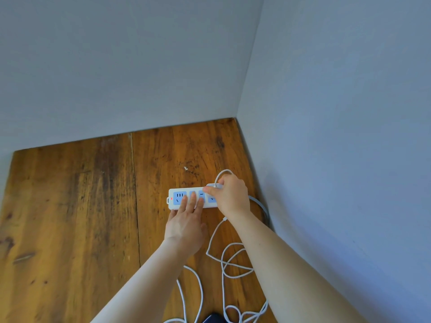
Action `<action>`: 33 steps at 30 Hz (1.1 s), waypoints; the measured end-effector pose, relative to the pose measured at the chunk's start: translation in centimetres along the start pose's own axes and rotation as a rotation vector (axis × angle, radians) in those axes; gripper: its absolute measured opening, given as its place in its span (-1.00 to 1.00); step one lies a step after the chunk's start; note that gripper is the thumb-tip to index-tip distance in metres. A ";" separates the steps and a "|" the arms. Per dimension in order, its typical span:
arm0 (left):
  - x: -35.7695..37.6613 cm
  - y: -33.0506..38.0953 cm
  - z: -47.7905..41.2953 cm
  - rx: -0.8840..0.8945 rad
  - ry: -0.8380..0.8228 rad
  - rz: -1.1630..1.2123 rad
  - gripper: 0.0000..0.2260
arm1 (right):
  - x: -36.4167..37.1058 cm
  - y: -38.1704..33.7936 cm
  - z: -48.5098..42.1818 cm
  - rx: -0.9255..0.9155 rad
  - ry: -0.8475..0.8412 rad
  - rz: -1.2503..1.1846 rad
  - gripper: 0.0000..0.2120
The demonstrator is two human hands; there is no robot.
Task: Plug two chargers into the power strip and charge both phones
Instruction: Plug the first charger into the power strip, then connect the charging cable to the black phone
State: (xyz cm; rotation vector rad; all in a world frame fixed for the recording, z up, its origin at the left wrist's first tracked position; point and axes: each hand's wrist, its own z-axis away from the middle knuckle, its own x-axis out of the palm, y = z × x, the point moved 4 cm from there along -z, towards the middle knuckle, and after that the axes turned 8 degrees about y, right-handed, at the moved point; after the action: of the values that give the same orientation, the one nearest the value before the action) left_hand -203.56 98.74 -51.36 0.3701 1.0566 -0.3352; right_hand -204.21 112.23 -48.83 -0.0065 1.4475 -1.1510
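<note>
A white power strip [177,198] with blue sockets and a red light lies on the wooden table near the right wall. My left hand [186,220] rests flat on it, fingers spread over the middle sockets. My right hand [231,194] grips a white charger [212,185] at the strip's right end, over the last socket; whether its prongs are in is hidden. A white cable [224,257] loops from the charger toward me. A dark phone [213,319] shows at the bottom edge, mostly cut off.
Grey walls meet in a corner just behind and to the right of the strip. A second white cable [198,290] lies by the phone. The strip's grey cord [262,205] curves along the right wall. The wooden table [70,206] stretches left.
</note>
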 end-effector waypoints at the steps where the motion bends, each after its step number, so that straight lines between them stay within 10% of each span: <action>1: 0.0 0.0 0.0 0.003 -0.008 -0.006 -0.39 | -0.1 0.0 0.1 -0.002 0.007 -0.007 -0.64; 9: -0.3 -0.2 -0.1 0.014 -0.014 0.026 -0.40 | -0.2 0.3 0.7 -0.040 -0.032 0.014 -0.61; 15: 2.1 -0.6 3.8 -0.092 0.291 0.244 -0.48 | 0.5 5.5 5.5 0.092 0.015 -0.005 -0.83; 24: 6.5 -0.2 7.2 -0.085 0.051 0.070 -0.46 | 4.1 6.9 6.7 0.272 -0.142 0.087 -0.81; 33: 5.1 1.2 8.0 -0.069 0.008 0.067 -0.47 | 0.8 8.8 10.6 0.501 -0.155 -0.378 -0.84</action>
State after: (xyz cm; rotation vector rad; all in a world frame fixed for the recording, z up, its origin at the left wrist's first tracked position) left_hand -194.49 95.77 -52.20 0.3444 1.0584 -0.2375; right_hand -191.21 109.68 -52.62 -0.0194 1.0130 -1.7609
